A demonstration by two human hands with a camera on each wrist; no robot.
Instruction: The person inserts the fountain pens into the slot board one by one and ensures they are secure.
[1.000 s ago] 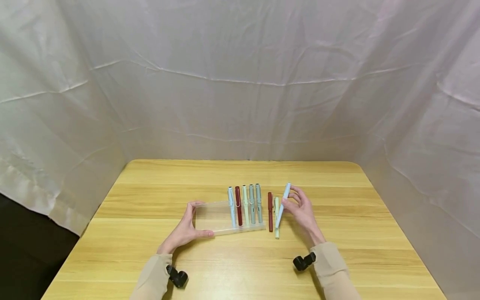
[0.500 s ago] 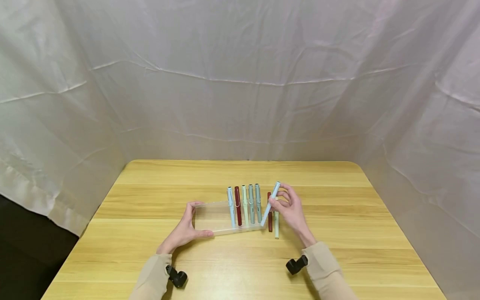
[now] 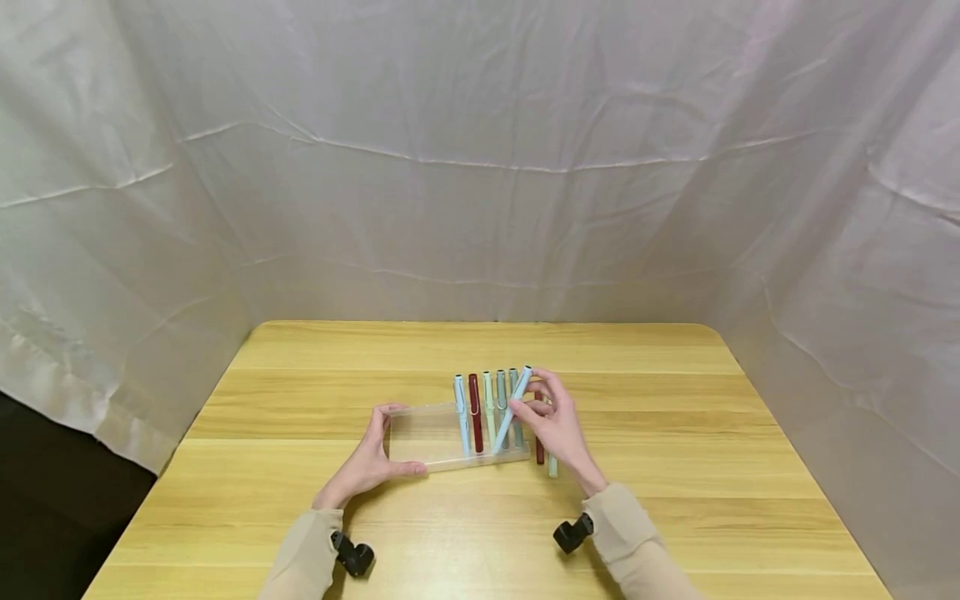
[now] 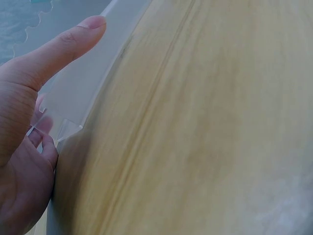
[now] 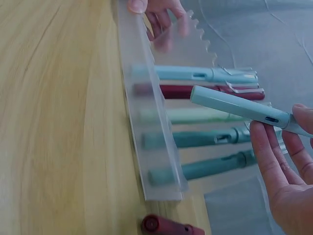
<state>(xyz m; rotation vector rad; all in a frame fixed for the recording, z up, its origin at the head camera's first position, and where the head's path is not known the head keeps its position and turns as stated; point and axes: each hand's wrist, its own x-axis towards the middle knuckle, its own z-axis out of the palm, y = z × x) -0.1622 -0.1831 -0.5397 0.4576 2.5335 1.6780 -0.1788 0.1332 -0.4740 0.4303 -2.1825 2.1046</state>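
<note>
My left hand [image 3: 367, 462] grips the left end of a clear plastic pen stand [image 3: 423, 437], thumb along the front and fingers behind. Standing in its right half are a light blue pen [image 3: 462, 417], a dark red pen [image 5: 171, 91], a pale green pen [image 5: 195, 115] and two grey-teal pens [image 5: 200, 138]. Between thumb and fingertips, my right hand [image 3: 558, 425] pinches another light blue pen [image 5: 234, 105] by its cap. This pen tilts over the stand, its lower end above the pale green pen in the right wrist view.
Right of the stand, a loose dark red pen [image 3: 539, 452] and a pale green pen [image 3: 552, 467] lie on the wooden table [image 3: 675, 467], partly hidden by my right hand. Grey cloth [image 3: 480, 208] hangs behind the table and at both sides.
My right hand has carried the light blue pen left, from above the loose pens to over the stand. The left hand and the stand have stayed in place.
</note>
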